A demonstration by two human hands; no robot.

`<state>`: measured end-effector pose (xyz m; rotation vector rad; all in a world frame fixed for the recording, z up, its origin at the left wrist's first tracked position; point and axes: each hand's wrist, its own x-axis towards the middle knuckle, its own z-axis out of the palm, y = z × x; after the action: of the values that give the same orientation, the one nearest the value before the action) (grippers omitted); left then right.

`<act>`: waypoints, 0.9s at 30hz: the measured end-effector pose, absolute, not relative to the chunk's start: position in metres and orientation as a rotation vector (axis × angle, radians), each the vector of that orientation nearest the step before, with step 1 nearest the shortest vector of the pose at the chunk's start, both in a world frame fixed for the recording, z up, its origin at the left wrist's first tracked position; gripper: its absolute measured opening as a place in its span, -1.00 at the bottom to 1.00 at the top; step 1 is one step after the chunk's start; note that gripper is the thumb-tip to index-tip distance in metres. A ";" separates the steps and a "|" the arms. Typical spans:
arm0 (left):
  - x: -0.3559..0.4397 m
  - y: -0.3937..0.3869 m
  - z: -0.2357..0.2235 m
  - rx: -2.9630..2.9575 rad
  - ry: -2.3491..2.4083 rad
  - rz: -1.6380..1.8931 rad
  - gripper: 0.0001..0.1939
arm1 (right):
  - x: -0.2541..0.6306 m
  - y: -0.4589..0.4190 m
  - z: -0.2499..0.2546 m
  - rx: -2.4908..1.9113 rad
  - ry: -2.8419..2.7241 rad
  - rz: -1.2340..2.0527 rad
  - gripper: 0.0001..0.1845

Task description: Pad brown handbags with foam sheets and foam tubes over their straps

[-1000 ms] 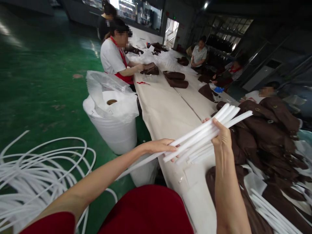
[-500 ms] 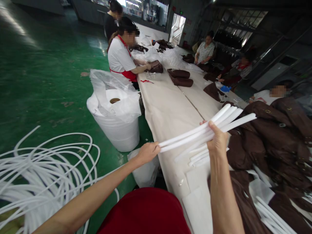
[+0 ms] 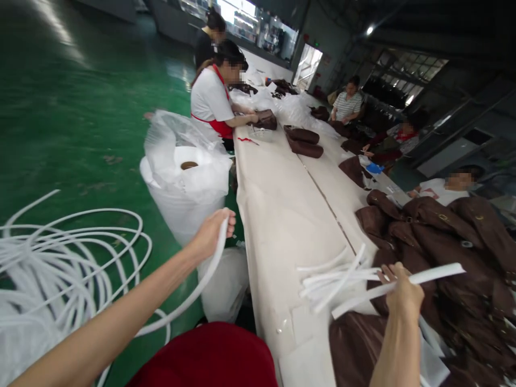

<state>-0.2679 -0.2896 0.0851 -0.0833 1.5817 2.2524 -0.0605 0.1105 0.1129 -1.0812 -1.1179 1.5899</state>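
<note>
My left hand (image 3: 214, 231) is closed around the end of a long white foam cord (image 3: 209, 271). The cord hangs down in a curve beside my forearm, toward a loose heap of white cord (image 3: 80, 269) on the floor. Over the table at the right, my right hand (image 3: 403, 293) curls over a short white foam rod (image 3: 437, 273), which sticks out on both sides of the palm. Its fingertips are partly hidden. Right beside it, several cut foam rods (image 3: 334, 280) lie crossed in a loose pile on the pale table (image 3: 278, 215).
Brown bags (image 3: 439, 242) are heaped along the table's right side. A plastic-wrapped white roll (image 3: 181, 199) stands left of the table, with a white plastic bag (image 3: 226, 285) near it. A co-worker (image 3: 212, 94) handles a brown piece at the far left edge; other people work opposite.
My right hand has moved right and down, bringing the rods onto the table pile. My left hand has drawn back left and now holds only the cord's end, apart from the rods.
</note>
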 end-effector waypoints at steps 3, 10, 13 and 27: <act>-0.255 -0.255 0.097 0.038 1.518 2.253 -0.58 | -0.093 0.041 0.102 -0.875 -1.475 1.860 -0.44; -0.241 -0.218 0.118 0.303 1.367 2.252 -0.56 | -0.157 -0.130 0.087 -0.422 -1.754 2.421 -0.41; -0.241 -0.216 0.123 0.374 1.408 2.267 -0.58 | -0.162 -0.147 0.083 -0.275 -1.767 2.543 -0.43; -0.228 -0.289 0.080 0.627 1.386 1.596 -0.48 | -0.242 -0.076 0.136 -0.530 -1.456 2.183 -0.64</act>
<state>-0.2280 -0.2894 0.0801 0.6272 1.3857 1.5960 -0.2418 -0.0757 0.1357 -0.5304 -1.4562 2.1827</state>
